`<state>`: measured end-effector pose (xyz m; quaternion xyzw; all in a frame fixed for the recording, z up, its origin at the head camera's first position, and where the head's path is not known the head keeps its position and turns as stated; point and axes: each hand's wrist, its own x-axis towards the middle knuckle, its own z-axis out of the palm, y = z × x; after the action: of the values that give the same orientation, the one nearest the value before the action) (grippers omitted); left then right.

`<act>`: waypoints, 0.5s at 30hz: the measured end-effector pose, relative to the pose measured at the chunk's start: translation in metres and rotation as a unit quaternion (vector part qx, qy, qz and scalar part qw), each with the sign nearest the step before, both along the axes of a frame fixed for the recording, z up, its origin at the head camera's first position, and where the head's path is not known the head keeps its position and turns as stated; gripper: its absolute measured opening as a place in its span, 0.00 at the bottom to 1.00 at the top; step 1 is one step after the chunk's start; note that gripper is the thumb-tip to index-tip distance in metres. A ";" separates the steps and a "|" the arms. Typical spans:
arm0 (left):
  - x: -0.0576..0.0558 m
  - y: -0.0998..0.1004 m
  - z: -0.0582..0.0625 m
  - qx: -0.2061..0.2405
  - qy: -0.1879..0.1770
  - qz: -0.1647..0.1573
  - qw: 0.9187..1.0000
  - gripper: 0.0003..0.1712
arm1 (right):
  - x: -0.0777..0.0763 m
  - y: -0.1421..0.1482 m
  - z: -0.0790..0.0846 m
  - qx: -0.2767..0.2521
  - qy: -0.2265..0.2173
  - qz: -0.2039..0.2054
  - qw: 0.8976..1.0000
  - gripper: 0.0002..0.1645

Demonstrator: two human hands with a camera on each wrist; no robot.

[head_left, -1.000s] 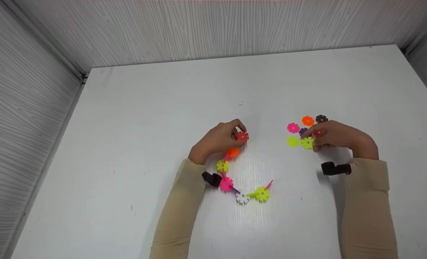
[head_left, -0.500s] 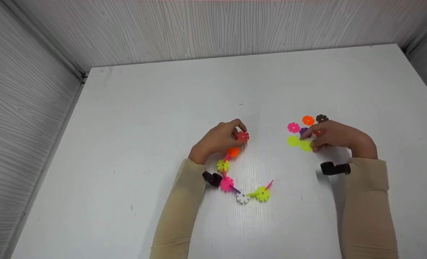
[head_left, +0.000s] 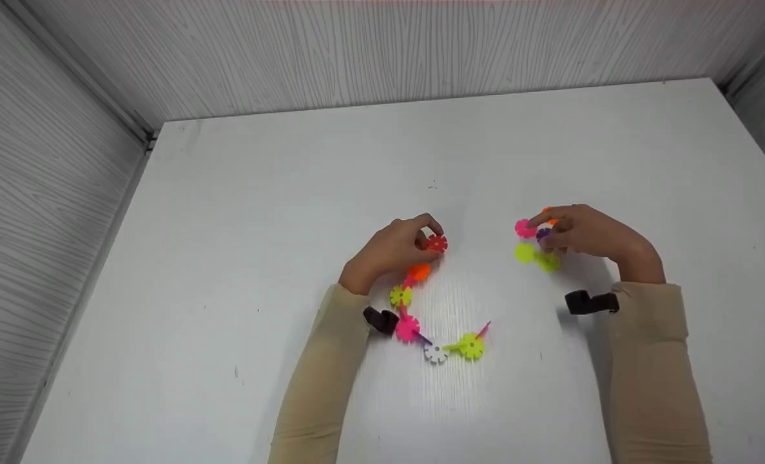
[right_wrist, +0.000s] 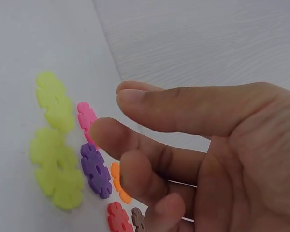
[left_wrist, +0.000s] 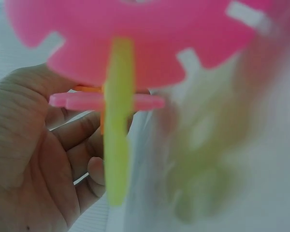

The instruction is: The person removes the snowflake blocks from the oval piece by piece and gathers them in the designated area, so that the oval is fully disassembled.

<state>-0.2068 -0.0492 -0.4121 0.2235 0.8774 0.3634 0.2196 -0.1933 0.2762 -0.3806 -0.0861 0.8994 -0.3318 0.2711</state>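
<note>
In the head view my left hand (head_left: 388,250) pinches a red notched disc (head_left: 437,243) at the upper end of a chain of interlocked plastic flower discs. From there the chain curves down past an orange disc (head_left: 419,271), a pink disc (head_left: 408,328) and a white disc (head_left: 436,353) to a yellow disc (head_left: 472,347). My right hand (head_left: 593,233) hovers over loose discs, thumb and fingers apart. Its index fingertip is at a loose pink disc (right_wrist: 85,116); whether it touches is unclear. A purple disc (right_wrist: 96,170) lies below the fingers in the right wrist view.
Two loose yellow discs (right_wrist: 54,166) lie beside the purple one. An orange disc (right_wrist: 120,184), a red disc (right_wrist: 119,217) and a brown disc (right_wrist: 138,219) are partly hidden by the right hand. A pale wood-grain panel (head_left: 382,51) stands behind the white table (head_left: 260,193).
The right hand has let go of a yellow disc, which now lies flat on the table. It has then shifted left and away toward the pink disc. The left hand stays nearly still.
</note>
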 end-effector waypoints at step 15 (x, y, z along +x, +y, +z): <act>0.003 0.003 0.003 -0.013 -0.018 -0.037 0.999 0.24 | 0.002 -0.018 -0.001 -0.002 0.037 0.000 0.999 0.25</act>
<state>-0.2038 -0.0462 -0.4093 0.2461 0.8691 0.3475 0.2517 -0.1918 0.2583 -0.3814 -0.0984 0.9084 -0.3299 0.2372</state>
